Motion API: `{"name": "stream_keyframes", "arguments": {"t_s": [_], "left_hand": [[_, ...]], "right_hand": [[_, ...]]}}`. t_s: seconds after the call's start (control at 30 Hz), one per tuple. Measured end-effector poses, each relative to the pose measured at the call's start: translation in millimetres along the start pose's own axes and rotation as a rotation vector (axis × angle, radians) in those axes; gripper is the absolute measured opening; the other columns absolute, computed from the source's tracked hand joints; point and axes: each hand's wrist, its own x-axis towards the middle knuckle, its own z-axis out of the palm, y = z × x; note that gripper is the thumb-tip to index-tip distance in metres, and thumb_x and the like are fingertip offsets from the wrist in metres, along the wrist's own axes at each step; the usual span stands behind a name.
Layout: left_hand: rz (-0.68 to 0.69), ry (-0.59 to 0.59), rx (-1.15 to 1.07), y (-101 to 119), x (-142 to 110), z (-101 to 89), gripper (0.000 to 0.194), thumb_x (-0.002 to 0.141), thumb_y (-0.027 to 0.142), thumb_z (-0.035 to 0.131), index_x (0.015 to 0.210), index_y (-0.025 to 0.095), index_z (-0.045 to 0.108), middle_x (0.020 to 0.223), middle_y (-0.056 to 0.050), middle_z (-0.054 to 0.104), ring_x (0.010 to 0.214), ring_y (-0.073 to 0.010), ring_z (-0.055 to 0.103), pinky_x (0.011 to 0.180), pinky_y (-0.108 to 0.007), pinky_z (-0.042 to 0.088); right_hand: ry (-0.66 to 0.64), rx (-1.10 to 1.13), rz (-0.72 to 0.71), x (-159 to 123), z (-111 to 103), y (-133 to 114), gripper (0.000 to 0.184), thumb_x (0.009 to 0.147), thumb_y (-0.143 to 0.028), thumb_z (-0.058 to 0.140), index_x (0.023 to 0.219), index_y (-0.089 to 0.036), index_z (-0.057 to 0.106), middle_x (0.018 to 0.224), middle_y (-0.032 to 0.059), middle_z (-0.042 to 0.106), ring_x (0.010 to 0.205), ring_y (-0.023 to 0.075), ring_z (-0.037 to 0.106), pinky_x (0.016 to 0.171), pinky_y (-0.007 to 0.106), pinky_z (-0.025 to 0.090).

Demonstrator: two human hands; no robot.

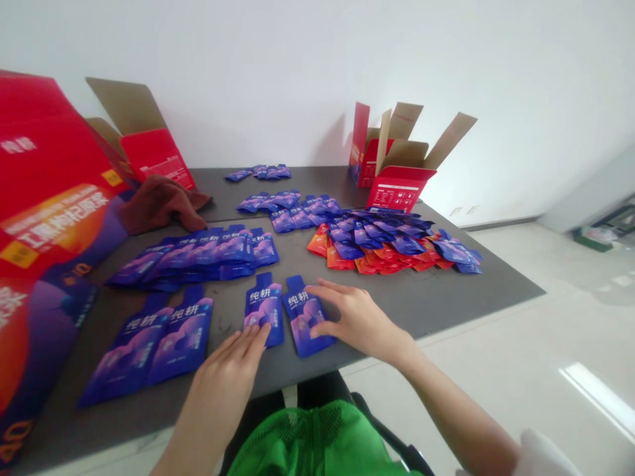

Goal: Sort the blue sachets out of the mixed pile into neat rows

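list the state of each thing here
Left hand, resting on one pouch
Right hand, touching another pouch
Both pouches, lying flat
Front-left pouch pair, flat
Cloth, crumpled
Back-left box, open
Front right box, open
Rear right box, open
Orange-purple pile, heaped
Near-left box, flaps unclear

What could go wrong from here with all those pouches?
The blue pouch at the right hand's grip lies near the front edge of the table, so a careless nudge might send it to the floor. In the pile on the right, blue packets lie over orange packets, so the two kinds could perhaps get mixed up.
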Motion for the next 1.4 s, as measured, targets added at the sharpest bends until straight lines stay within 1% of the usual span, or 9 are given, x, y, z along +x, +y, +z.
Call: {"name": "stream_keyframes", "arguments": {"t_s": [0.13, 0.3, 0.5, 0.63, 0.8, 0.93, 1.07, 1.27, 1.4], "left_hand": [[-0.017, -0.051, -0.139, -10, -6, 1.7, 0.040, 0.086, 0.019, 0.029, 0.110, 0.017, 0.062, 0.107, -0.008, 0.066, 0.096, -0.0219, 0.064, 0.084, -0.035, 0.054], [-0.026, -0.059, -0.197, -21, -16, 6.1, 0.042, 0.088, 0.022, 0.026, 0.111, 0.022, 0.061, 0.113, -0.005, 0.064, 0.101, -0.0228, 0.062, 0.086, -0.037, 0.053], [-0.068, -0.025, -0.138, -17, -14, -6.9, 0.044, 0.091, 0.032, 0.024, 0.114, 0.022, 0.059, 0.111, -0.005, 0.065, 0.098, -0.0235, 0.063, 0.086, -0.041, 0.052], [-0.072, -0.047, -0.176, -18, -2, -9.7, 0.050, 0.091, 0.041, 0.021, 0.116, 0.019, 0.058, 0.117, -0.006, 0.062, 0.104, -0.0230, 0.060, 0.090, -0.040, 0.051], [-0.135, -0.202, -0.128, -21, 0, -3.9, 0.047, 0.090, 0.038, 0.022, 0.106, 0.024, 0.064, 0.115, -0.006, 0.063, 0.100, -0.0233, 0.062, 0.088, -0.042, 0.051], [-0.109, -0.119, -0.022, -30, -19, -0.8, 0.046, 0.090, 0.030, 0.022, 0.098, 0.028, 0.067, 0.109, -0.004, 0.066, 0.100, -0.0231, 0.062, 0.086, -0.044, 0.051], [0.062, -0.006, 0.030, -49, -39, 2.1, 0.051, 0.085, 0.016, 0.020, 0.095, 0.029, 0.068, 0.107, -0.001, 0.067, 0.099, -0.0221, 0.062, 0.082, -0.040, 0.052], [0.186, 0.105, 0.058, -76, -50, 4.5, 0.042, 0.086, 0.021, 0.027, 0.105, 0.023, 0.065, 0.111, -0.002, 0.065, 0.101, -0.0193, 0.060, 0.081, -0.031, 0.051], [0.180, 0.155, 0.057, -86, -66, 22.7, 0.042, 0.085, 0.019, 0.028, 0.110, 0.026, 0.061, 0.118, 0.000, 0.061, 0.111, -0.0186, 0.055, 0.091, -0.033, 0.047]], "right_hand": [[-0.193, -0.065, -0.018, -5, -1, 12, 0.052, 0.069, -0.043, 0.071, 0.116, -0.027, 0.058, 0.102, 0.0054, 0.067, 0.093, 0.0239, 0.063, 0.077, 0.031, 0.045], [-0.171, -0.178, -0.142, -8, 10, -9, 0.035, 0.082, -0.046, 0.055, 0.109, -0.025, 0.061, 0.105, 0.0072, 0.064, 0.091, 0.0226, 0.061, 0.073, 0.032, 0.046], [0.020, -0.097, -0.233, 4, 6, -17, 0.054, 0.078, -0.061, 0.047, 0.115, -0.023, 0.060, 0.140, 0.0144, 0.038, 0.125, 0.0287, 0.039, 0.098, 0.043, 0.035], [-0.118, 0.057, -0.274, 25, 18, -4, 0.074, 0.072, -0.063, 0.054, 0.133, -0.022, 0.044, 0.138, 0.0189, 0.039, 0.128, 0.0277, 0.037, 0.100, 0.041, 0.035], [-0.120, 0.012, -0.348, 40, 45, -10, 0.066, 0.078, -0.060, 0.049, 0.130, -0.020, 0.047, 0.135, 0.0172, 0.043, 0.128, 0.0281, 0.036, 0.105, 0.044, 0.029], [-0.086, -0.052, -0.414, 44, 55, -31, 0.058, 0.084, -0.059, 0.041, 0.129, -0.023, 0.047, 0.129, 0.0153, 0.047, 0.123, 0.0292, 0.041, 0.099, 0.050, 0.033], [-0.019, -0.091, -0.452, 52, 67, -48, 0.058, 0.083, -0.061, 0.039, 0.125, -0.021, 0.049, 0.121, 0.0135, 0.051, 0.115, 0.0265, 0.046, 0.096, 0.043, 0.038], [0.084, -0.162, -0.451, 65, 84, -62, 0.057, 0.084, -0.063, 0.032, 0.114, -0.019, 0.053, 0.112, 0.0107, 0.054, 0.109, 0.0257, 0.046, 0.093, 0.042, 0.039], [0.119, -0.177, -0.427, 66, 90, -68, 0.057, 0.085, -0.064, 0.030, 0.113, -0.019, 0.053, 0.111, 0.0102, 0.055, 0.106, 0.0251, 0.048, 0.089, 0.041, 0.041]]}}
